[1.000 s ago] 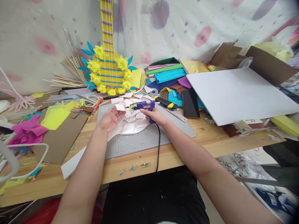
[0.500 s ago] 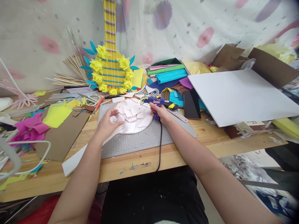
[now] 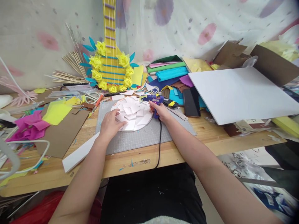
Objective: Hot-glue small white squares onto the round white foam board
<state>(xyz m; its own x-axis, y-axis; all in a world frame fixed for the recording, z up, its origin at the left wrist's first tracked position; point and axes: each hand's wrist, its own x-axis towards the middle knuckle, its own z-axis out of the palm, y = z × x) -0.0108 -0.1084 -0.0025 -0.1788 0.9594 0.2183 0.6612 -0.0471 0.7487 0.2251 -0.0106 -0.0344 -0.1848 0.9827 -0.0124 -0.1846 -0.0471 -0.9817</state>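
My right hand [image 3: 160, 111] is closed around the handle of a blue glue gun [image 3: 154, 100]. Its nozzle points left, over the far right edge of a round white base [image 3: 146, 123]. Square white pieces [image 3: 130, 109] overlap across that base, some tilted up. At the base's left side is my left hand [image 3: 112, 122], thumb and fingers spread apart along the pieces; whether the fingertips press on one, I cannot tell. A long white strip [image 3: 80, 152] runs out from under my left forearm. Beneath the base lies a grey cutting mat [image 3: 140, 143].
A yellow guitar model [image 3: 113, 67] with paper flowers stands behind. Scissors [image 3: 91, 98], a steel ruler [image 3: 178, 114] and a phone [image 3: 191, 102] lie around the mat. A large white board [image 3: 243, 93] is at right, brown cardboard [image 3: 63, 133] at left. The gun's black cord [image 3: 160, 143] hangs over the table edge.
My left hand has shifted slightly, its thumb and fingers a little wider apart. The glue gun stays in my right hand in nearly the same spot. The view has tilted slightly.
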